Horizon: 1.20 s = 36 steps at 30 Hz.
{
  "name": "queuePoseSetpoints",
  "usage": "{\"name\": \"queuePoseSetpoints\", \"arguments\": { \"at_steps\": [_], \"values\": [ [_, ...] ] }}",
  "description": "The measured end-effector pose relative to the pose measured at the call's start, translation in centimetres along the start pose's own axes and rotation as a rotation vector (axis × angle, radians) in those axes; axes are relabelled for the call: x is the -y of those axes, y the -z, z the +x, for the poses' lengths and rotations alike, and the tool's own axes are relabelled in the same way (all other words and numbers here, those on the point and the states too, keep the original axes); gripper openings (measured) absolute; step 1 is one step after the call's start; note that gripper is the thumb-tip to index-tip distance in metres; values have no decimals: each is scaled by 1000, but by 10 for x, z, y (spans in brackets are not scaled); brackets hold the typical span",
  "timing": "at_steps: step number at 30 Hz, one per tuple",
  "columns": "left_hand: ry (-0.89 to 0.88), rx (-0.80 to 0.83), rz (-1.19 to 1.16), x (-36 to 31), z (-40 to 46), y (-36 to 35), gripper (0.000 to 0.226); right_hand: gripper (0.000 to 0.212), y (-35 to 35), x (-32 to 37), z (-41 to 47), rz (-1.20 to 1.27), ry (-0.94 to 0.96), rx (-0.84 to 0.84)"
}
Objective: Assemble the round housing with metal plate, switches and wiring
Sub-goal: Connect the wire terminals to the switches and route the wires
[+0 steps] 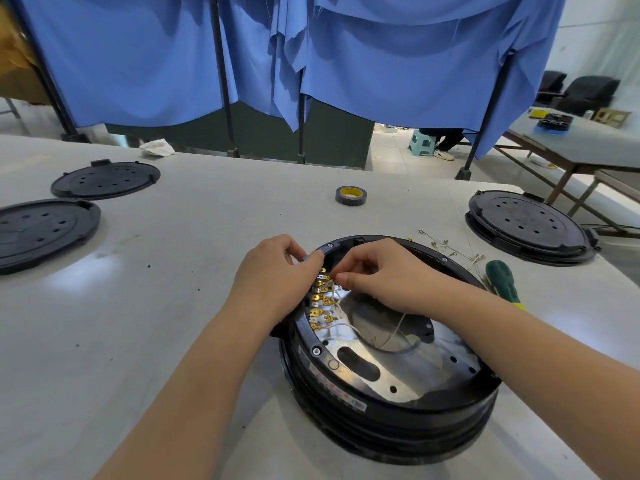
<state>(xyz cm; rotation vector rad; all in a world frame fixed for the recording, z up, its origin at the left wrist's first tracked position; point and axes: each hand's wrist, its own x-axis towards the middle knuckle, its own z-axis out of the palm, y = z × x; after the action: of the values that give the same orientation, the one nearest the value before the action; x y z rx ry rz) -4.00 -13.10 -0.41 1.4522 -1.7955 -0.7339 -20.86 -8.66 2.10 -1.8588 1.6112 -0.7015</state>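
Nearest the viewer on the bench (173, 306), the round housing (388, 420) lies flat with its open side up, the metal plate (408, 372) seated inside it and showing a large round cut-out and an oblong slot. Along the housing's inner left wall, a row of brass terminals (320, 303) runs near to far, with thin white wires (349, 327) trailing right from it across the plate. Both hands work at the far end of this row. The left hand (273, 275) rests over the housing's left rim with fingers curled; what its grip holds cannot be told. The right hand (384, 275) reaches in from the right, its grip pinched closed on a small part at the farthest terminal, probably a wire connector. The next push therefore appears to run right to left, across the row's long axis. Right of the housing lie loose wire leads (446, 249) and a green-handled screwdriver (502, 282). Farther off stand a tape roll (350, 195) and three black covers (105, 179).
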Motion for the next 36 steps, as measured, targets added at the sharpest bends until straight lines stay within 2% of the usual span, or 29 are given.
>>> {"name": "queuePoseSetpoints", "arguments": {
  "at_steps": [8, 14, 27, 36],
  "values": [
    [-62, 65, -10, 1, 1, 4, 22, 8, -5, -1, 1, -42, 23, -68],
    [-100, 106, -21, 5, 2, 3, 16, 6, -5, 1, 2, -38, 28, -46],
    [-101, 102, -36, 6, 4, 3, 15, 8, -5, 2, 4, -20, 41, -56],
    [-95, 107, -55, 6, 4, 3, 14, 6, -5, 2, 2, -98, 52, -50]
  ]
}}
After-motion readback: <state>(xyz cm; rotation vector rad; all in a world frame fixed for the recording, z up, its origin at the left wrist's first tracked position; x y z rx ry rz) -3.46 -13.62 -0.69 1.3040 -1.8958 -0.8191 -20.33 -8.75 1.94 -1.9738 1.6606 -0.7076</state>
